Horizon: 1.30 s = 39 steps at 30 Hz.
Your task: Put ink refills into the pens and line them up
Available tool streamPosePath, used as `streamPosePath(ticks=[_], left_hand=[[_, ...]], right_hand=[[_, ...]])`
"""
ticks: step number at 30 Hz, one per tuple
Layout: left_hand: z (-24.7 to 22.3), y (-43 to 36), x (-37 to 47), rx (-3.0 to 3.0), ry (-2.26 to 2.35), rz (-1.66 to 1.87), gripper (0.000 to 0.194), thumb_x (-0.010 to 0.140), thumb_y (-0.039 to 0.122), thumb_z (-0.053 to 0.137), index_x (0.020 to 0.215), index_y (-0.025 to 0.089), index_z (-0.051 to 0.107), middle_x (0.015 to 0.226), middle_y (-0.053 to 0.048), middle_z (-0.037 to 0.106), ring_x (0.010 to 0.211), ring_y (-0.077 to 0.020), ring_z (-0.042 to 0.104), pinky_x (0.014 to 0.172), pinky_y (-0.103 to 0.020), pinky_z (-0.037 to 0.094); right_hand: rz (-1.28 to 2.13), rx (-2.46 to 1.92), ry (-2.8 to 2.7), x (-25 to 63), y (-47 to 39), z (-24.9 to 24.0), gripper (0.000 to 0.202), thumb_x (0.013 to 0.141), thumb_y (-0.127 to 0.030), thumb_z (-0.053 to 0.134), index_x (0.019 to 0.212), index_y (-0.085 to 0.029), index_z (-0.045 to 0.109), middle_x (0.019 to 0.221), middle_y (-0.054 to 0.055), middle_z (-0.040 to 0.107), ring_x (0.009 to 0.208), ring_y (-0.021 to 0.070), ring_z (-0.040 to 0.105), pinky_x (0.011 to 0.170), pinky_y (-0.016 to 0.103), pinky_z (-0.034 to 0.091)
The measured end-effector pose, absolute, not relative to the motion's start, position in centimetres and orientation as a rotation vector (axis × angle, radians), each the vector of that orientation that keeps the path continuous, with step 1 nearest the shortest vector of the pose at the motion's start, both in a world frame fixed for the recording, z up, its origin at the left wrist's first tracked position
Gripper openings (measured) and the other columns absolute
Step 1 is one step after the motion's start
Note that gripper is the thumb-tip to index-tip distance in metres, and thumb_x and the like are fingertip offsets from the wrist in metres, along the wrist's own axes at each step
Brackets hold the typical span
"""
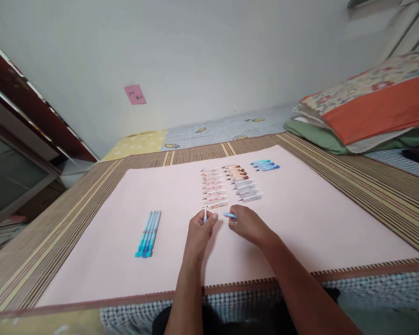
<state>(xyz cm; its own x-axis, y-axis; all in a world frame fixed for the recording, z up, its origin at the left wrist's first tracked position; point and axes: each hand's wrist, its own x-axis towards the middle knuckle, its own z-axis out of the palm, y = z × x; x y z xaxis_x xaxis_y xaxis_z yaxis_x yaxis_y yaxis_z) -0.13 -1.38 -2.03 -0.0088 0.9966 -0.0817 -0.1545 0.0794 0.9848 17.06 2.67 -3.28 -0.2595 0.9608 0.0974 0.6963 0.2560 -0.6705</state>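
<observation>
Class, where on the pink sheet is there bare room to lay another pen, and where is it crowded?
The pink sheet is bare between the right hand, the far blue pens and its right edge; also between the near blue pens and the left hand. Crowded: just beyond both hands, where rows of pens lie close together.

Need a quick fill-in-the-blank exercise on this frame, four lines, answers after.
1. The right hand holds a pen piece coloured ____.
2. The long blue pens lie on the ____ side of both hands.
3. The pink sheet is spread over a mat patterned with ____.
4. A small pink note is stuck to the ____.

Missing words: blue; left; stripes; wall.
</observation>
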Motion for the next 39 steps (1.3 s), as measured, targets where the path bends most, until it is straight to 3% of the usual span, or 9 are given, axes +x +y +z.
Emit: streamPosePath(ticks=[4, 10, 18, 23, 28, 32, 39], left_hand=[[-2.1, -1.3, 0.0, 1.009, 1.164, 1.237, 0.041, 0.073, 0.053, 0.077, 0.072, 0.019, 0.053, 0.046, 0.01, 0.034, 0.042, -0.0052, 0.022, 0.044, -0.021, 0.016], [-2.0, -1.3, 0.0, 0.936, 0.969, 1.22, 0.04, 0.076, 0.052, 0.077, 0.077, 0.017, 0.057, 0.046, 0.011, 0.033, 0.041, -0.0042, 0.02, 0.044, -0.021, 0.016], [-2.3, -1.2, -0.5, 0.809, 0.849, 1.247, 0.036, 0.074, 0.043, 0.082, 0.081, 0.014, 0.06, 0.044, 0.013, 0.029, 0.041, -0.0035, 0.016, 0.044, -0.02, 0.014], [-2.3, -1.0, -0.6, 0.779, 0.869, 1.32, 0.035, 0.071, 0.039, 0.085, 0.083, 0.014, 0.062, 0.043, 0.013, 0.031, 0.039, -0.0034, 0.019, 0.043, -0.02, 0.015], [-2.0, -1.1, -0.9, 0.803, 0.974, 1.454, 0.03, 0.074, 0.035, 0.082, 0.086, 0.015, 0.064, 0.044, 0.012, 0.035, 0.04, -0.0041, 0.023, 0.043, -0.02, 0.018], [-2.0, -1.0, -1.2, 0.838, 1.025, 1.5, 0.03, 0.073, 0.035, 0.081, 0.087, 0.015, 0.065, 0.045, 0.012, 0.035, 0.041, -0.0047, 0.024, 0.043, -0.021, 0.018], [-2.3, -0.8, -1.7, 1.009, 1.166, 1.476, 0.026, 0.077, 0.038, 0.077, 0.086, 0.015, 0.068, 0.052, 0.01, 0.036, 0.046, -0.0055, 0.027, 0.047, -0.021, 0.02]], right_hand=[[1.003, -1.17, -1.718, 16.4, 2.7, -2.5, 0.016, 0.081, -0.025, 0.059, 0.068, -0.021, 0.051, 0.06, -0.005, 0.046, 0.057, 0.0123, 0.04, 0.055, 0.025, 0.031], [1.186, -0.918, -1.575, 15.3, 2.2, -1.7, 0.017, 0.081, -0.033, 0.068, 0.075, -0.019, 0.059, 0.067, -0.004, 0.052, 0.062, 0.0118, 0.045, 0.061, 0.024, 0.037], [1.159, -0.86, -1.602, 14.7, 1.7, -1.2, 0.014, 0.084, -0.032, 0.067, 0.087, -0.018, 0.07, 0.076, -0.001, 0.061, 0.071, 0.014, 0.052, 0.067, 0.025, 0.04], [1.11, -0.859, -1.631, 14.6, 1.3, -0.6, 0.014, 0.086, -0.032, 0.066, 0.088, -0.018, 0.069, 0.077, -0.001, 0.061, 0.072, 0.0148, 0.053, 0.069, 0.026, 0.041], [1.098, -0.918, -1.669, 14.7, 1.3, -0.7, 0.028, 0.098, -0.034, 0.047, 0.078, -0.019, 0.061, 0.077, 0.0, 0.061, 0.07, 0.014, 0.052, 0.067, 0.026, 0.04], [1.022, -0.928, -1.775, 14.6, 1.5, -1.3, 0.021, 0.095, -0.028, 0.05, 0.087, -0.018, 0.067, 0.073, 0.0, 0.06, 0.071, 0.0158, 0.054, 0.067, 0.027, 0.041], [0.942, -0.866, -1.816, 14.5, 1.7, -1.6, 0.022, 0.095, -0.029, 0.056, 0.104, -0.02, 0.074, 0.097, 0.005, 0.074, 0.091, 0.0211, 0.065, 0.082, 0.031, 0.047]])
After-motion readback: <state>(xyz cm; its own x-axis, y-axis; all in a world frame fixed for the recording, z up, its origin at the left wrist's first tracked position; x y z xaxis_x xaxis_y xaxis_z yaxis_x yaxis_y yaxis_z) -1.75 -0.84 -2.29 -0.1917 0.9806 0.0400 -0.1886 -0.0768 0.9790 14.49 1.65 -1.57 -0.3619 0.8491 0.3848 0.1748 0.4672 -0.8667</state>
